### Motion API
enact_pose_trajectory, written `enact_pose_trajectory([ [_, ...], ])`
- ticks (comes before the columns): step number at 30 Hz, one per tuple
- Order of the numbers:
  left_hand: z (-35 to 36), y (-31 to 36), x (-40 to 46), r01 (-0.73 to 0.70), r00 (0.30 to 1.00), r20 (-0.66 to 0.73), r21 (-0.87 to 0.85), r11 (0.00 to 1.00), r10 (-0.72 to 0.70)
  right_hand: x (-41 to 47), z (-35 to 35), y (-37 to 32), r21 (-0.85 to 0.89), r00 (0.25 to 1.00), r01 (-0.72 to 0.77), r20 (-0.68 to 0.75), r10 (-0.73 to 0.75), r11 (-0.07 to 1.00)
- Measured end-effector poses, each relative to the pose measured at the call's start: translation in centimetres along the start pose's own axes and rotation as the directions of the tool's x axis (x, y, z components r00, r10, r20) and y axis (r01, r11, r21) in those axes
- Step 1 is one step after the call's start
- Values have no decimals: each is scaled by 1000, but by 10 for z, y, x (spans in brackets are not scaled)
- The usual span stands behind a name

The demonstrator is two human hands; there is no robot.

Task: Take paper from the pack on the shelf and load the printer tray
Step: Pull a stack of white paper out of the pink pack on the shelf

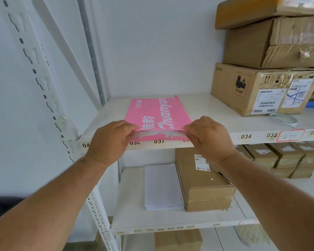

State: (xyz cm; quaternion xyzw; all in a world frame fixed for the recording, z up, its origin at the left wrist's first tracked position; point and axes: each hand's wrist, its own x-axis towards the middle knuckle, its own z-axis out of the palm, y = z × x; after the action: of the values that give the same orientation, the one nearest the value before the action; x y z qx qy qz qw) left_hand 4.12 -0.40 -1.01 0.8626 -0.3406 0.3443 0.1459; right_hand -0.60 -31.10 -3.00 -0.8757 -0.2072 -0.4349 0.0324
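The pack (157,115) looked flat and fairly thin, so it was probably part-used: lighter than a full ream, yet still dense enough to sag if lifted by one end. Its glossy pink wrapper would likely be slick under the fingers, and the loose sheets inside would slide and fan apart easily, their edges prone to bending. The sensible hold seemed to be at the torn mouth nearest the person, spreading the wrapper there and then pinching a stack of sheets flat from both sides, or supporting the pack from beneath. It lay on the upper shelf (207,113), its open end just over the front lip, with cardboard boxes (265,87) well apart to the right. The wrapper was bright pink with large white lettering running lengthwise, and a pale ragged strip showed along the near edge where it had been opened. The left hand (110,140) had its fingertips pinched closed on the near left corner of the wrapper, and the right hand (208,136) was closed likewise on the near right corner. No printer showed, so loading was clearly some way off. A loose white stack (162,187) sat on the shelf below.
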Motion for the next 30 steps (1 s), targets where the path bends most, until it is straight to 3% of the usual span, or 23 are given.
enact_pose_trajectory([
  [5, 0, 1, 10, 152, 988, 15, -103, 983, -152, 16, -3, -6, 154, 957, -272, 145, 251, 950],
  [8, 1, 7, 13, 221, 974, 88, -144, 965, -210, 9, -11, -20, 173, 925, -380, 67, 374, 909],
  [9, 1, 10, 14, 241, 968, 109, -169, 956, -224, 4, -13, -28, 155, 937, -342, -20, 349, 927],
  [11, 2, 13, 16, 257, 964, 120, -197, 946, -237, -5, -11, -50, 113, 972, -140, -173, 158, 984],
  [14, 2, 15, 17, 240, 969, 108, -193, 951, -223, -2, 1, -75, 49, 998, 38, -43, -36, 998],
  [18, 0, 14, 18, 261, 963, 123, -212, 942, -239, 16, 4, -88, -87, 987, -59, 145, 71, 994],
  [24, -2, 15, 16, 286, 956, 133, -240, 928, -261, 3, 2, -89, -176, 985, -34, 160, 63, 984],
  [27, -2, 16, 16, 317, 937, 207, -152, 936, -283, -4, 2, -89, -208, 977, 7, 211, 37, 978],
  [30, -5, 13, 15, 340, 904, 296, -55, 939, -310, -3, -2, -89, -204, 964, -48, 246, 98, 978],
])
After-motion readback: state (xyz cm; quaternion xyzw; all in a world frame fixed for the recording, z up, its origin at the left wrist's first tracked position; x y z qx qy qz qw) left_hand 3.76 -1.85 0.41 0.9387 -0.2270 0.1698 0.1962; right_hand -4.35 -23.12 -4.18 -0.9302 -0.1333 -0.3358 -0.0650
